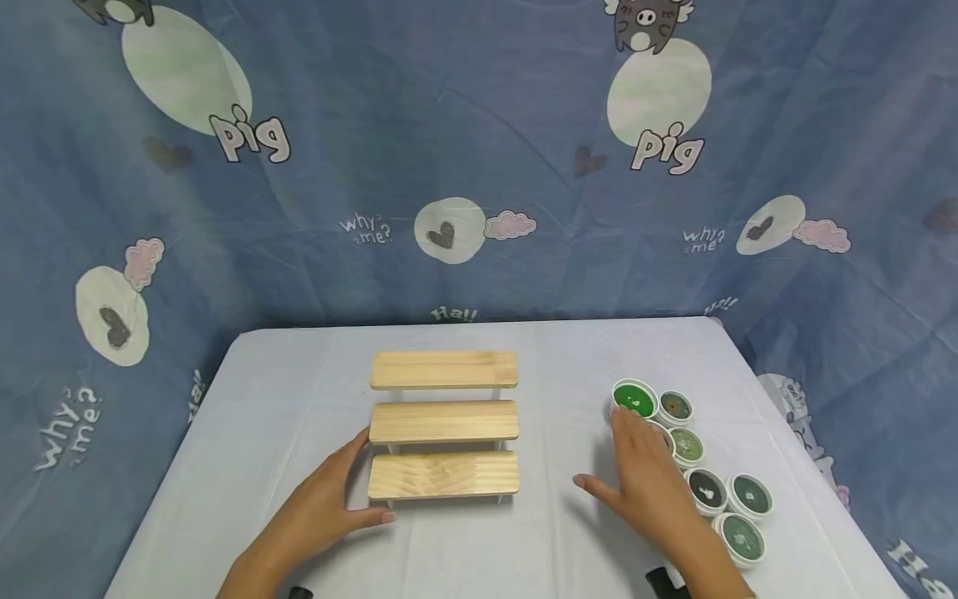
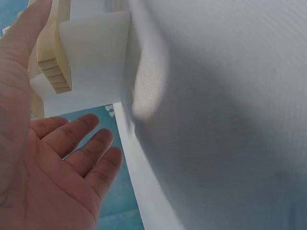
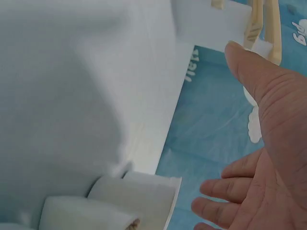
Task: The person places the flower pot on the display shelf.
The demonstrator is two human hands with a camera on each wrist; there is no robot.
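A three-step shelf (image 1: 444, 423) with pale wooden boards on white supports stands in the middle of the table. At its left side is my left hand (image 1: 318, 507), thumb and fingers spread apart, fingertips right by the board ends. The left wrist view shows its palm facing up beside a board end (image 2: 55, 76), nothing in it. My right hand (image 1: 651, 482) reaches over a group of round white tubs with green or dark tops, its thumb stretched out toward the shelf. Its fingertips overlap the bright green tub (image 1: 633, 399) in the head view. In the right wrist view the palm is bare.
More tubs stand along the table's right side, among them a black-topped one (image 1: 706, 490) and a green one (image 1: 743, 539) nearest the front. White cloth covers the table (image 1: 299, 374). A blue printed curtain (image 1: 479, 125) hangs behind and at both sides.
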